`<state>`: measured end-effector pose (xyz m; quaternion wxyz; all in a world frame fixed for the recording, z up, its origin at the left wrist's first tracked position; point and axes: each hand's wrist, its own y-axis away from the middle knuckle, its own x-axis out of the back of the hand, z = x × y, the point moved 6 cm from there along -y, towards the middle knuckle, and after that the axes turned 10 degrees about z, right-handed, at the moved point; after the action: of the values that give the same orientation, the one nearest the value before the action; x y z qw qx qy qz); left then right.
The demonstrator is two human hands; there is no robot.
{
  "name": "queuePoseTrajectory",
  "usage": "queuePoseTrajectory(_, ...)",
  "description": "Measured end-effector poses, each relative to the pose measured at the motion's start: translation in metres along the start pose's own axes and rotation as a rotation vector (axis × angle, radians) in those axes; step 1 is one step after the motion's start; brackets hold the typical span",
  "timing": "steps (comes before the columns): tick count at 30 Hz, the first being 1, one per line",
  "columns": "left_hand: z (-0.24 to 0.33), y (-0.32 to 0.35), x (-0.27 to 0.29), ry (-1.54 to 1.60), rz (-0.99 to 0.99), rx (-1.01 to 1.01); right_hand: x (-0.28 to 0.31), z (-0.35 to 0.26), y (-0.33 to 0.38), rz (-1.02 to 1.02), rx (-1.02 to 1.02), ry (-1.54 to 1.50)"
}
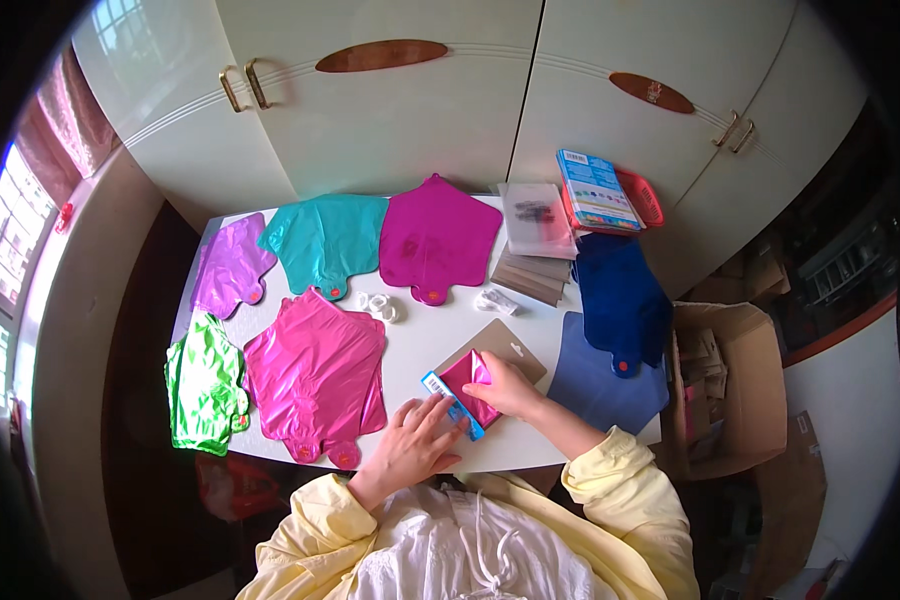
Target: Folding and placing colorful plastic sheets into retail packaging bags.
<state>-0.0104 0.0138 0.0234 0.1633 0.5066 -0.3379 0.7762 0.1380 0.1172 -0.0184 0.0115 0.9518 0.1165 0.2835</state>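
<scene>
Bright daylight enters at left through a barred, washed-out window (17,222); glare whitens the crinkled green foil sheet (200,388), and highlights mark the folded metallic-pink foil (458,376). Fisheye distortion bows the glossy white cabinet doors (400,130), with black vignetting around the rim.

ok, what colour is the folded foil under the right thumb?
The foil is shiny pink; seen best in the head view.

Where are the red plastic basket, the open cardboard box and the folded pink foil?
Red plastic basket (647,200), head view: right end.
Open cardboard box (755,390), head view: side wall.
Folded pink foil (457,376), head view: top surface.
</scene>
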Motion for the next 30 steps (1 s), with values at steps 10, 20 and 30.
queuePoseTrajectory(10, -0.002, -0.007, -0.002, -0.052, -0.062, -0.038, 0.013, -0.025, 0.007, 0.085, 0.160, 0.376)
queuePoseTrajectory(20, -0.002, -0.012, 0.002, -0.094, -0.109, -0.071, 0.031, -0.014, -0.010, -0.459, 0.682, 0.704)
queuePoseTrajectory(30, -0.007, -0.012, -0.001, -0.068, -0.131, -0.105, 0.032, -0.014, -0.011, -0.516, 0.695, 0.747)
